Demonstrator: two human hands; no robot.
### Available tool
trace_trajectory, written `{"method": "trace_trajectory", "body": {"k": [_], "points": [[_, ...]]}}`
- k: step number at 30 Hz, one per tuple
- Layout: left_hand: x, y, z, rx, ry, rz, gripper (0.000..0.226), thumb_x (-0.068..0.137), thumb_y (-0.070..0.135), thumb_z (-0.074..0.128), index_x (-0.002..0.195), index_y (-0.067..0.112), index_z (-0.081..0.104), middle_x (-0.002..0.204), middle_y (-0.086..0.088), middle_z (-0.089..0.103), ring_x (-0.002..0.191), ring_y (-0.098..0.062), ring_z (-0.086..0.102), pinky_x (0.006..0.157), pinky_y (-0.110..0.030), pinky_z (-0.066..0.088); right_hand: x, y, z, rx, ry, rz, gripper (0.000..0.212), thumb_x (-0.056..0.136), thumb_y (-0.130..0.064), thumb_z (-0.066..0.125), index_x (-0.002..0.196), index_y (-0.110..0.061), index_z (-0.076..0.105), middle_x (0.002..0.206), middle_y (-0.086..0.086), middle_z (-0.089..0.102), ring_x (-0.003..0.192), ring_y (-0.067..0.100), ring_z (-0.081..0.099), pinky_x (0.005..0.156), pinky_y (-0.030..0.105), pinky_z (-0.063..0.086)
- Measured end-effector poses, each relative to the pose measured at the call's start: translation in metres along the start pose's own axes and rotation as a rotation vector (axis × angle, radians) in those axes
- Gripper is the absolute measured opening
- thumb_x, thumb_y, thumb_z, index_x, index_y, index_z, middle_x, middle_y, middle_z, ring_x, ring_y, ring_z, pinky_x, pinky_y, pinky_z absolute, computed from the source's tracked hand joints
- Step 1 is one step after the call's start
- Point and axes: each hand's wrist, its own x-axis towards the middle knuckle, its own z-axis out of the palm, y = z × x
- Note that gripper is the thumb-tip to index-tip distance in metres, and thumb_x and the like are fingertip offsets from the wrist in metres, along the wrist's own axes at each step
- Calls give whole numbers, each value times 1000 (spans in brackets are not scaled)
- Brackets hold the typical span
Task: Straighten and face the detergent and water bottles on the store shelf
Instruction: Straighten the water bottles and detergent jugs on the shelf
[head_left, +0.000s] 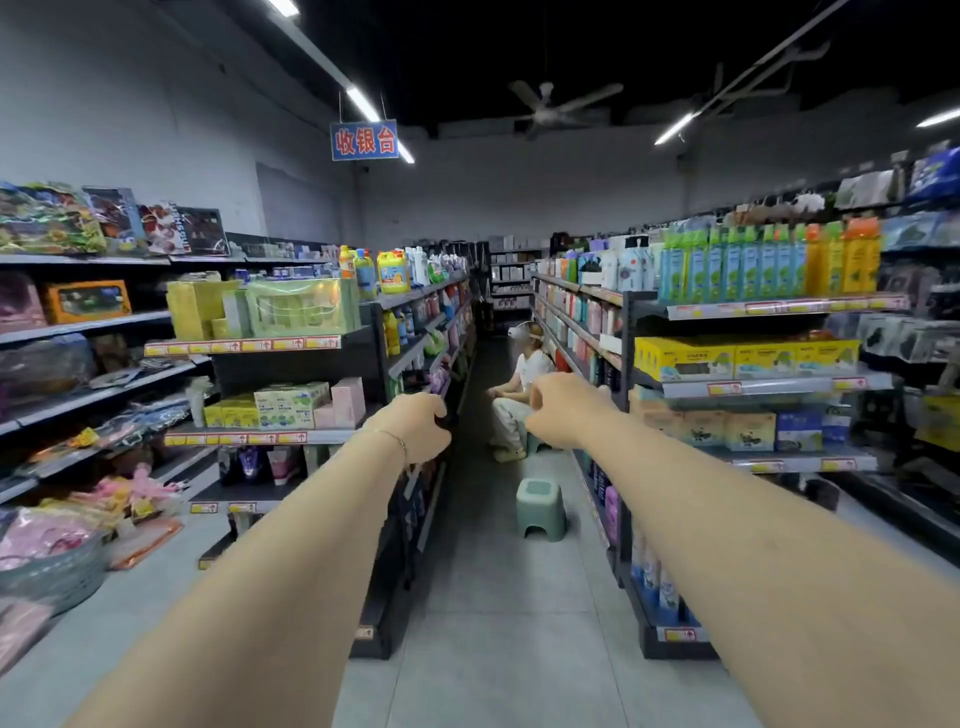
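Green stool (540, 506), blue sign (364, 140) w/ red chars, yellow detergent jugs (393, 270).

Store shelf (415, 297): dark rack on the left of the aisle, its grey tiers running from near to far.
Yellow detergent jugs (393, 271): on the top tier near its near end, upright, side by side, with red caps, handles and orange label art facing the aisle.
Blue bottle (365, 275): just left of the jugs, upright, with a yellow top.
Orange bottle (346, 262): left of the blue one, upright and partly hidden behind it.
White bottles (418, 265): just beyond the jugs on the same tier, upright and close together.
Yellow bottle (390, 332): one tier down, at the near end, upright.
Small blue bottles (408, 319): beside it, farther along; labels too blurred to read.
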Motion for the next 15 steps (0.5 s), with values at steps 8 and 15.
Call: {"method": "trace_trajectory", "body": {"k": [8,15], "points": [[129,-42,1,48,45,-11,36,93,19,48,128,14,53,123,-10,58,101,-30,60,87,-41,53,135,2,39,-26,50,-59,11,89,-29,51,93,-20,56,109,2,58,97,26,55,97,46,36],[256,-44,42,50,3,43,39,92,26,49,131,24,49,129,-6,55,107,-29,58,92,-42,51,249,53,82,-61,29,-26,12,90,-33,51,94,-22,54,94,1,57,94,28,53,80,39,37]]}}
